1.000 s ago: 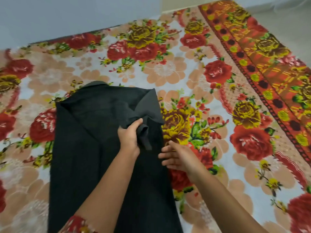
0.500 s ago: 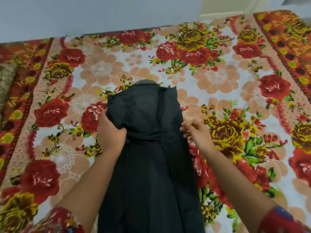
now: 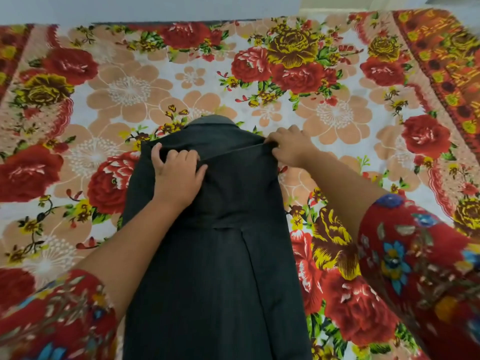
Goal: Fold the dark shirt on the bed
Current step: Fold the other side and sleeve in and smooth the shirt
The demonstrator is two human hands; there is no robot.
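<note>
shirt: dark charcoal cloth shirt (image 3: 213, 255) lies on the red floral bed sheet (image 3: 337, 113), long axis 6 to 12 o'clock, collar at 12 | left hand (image 3: 176, 175): fingers curled on a cross fold near the collar | right hand (image 3: 291, 146): pinches the same fold at the 3 o'clock edge | both hands equally near

A plain pale blue-grey wall (image 3: 155, 6) runs along the far edge of the bed (image 3: 337, 157) under its red-and-peach floral sheet (image 3: 124, 92).

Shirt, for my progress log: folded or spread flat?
Partly folded: the shirt lies as a narrow strip with sides turned in; left hand and right hand grip a crosswise fold below the collar.
</note>
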